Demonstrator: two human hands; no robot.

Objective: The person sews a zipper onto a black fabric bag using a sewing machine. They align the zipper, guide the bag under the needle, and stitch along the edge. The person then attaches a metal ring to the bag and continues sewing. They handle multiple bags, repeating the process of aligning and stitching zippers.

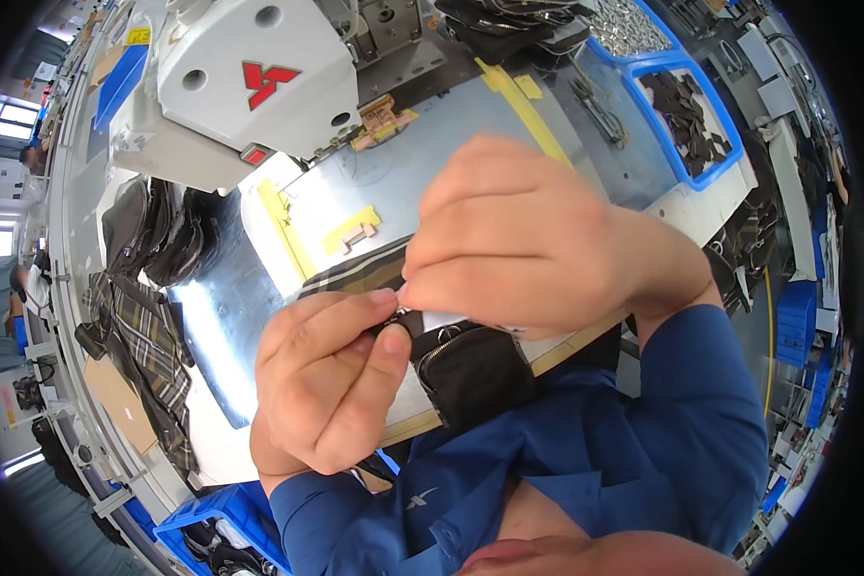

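Observation:
My left hand [322, 379] pinches a small dark tab [412, 324] between thumb and forefinger. A bit of shiny metal shows at the fingertips, too small to name. Meeting it there, my right hand [518, 240] has its fingers curled in and is slightly blurred. What the right fingers grip is hidden. Just below the hands, a black pouch [480, 379] with a metal zip and a small ring lies at the table's near edge. A striped strip of fabric [365, 274] runs behind my left fingers.
A white sewing machine [250, 86] stands over the metal worktop. Blue trays hold metal fittings [629, 29] and dark tabs [686, 120] at the far right. Scissors-like snips [597, 110] lie nearby. Black pouches [158, 230] and plaid fabric [149, 346] are at the left.

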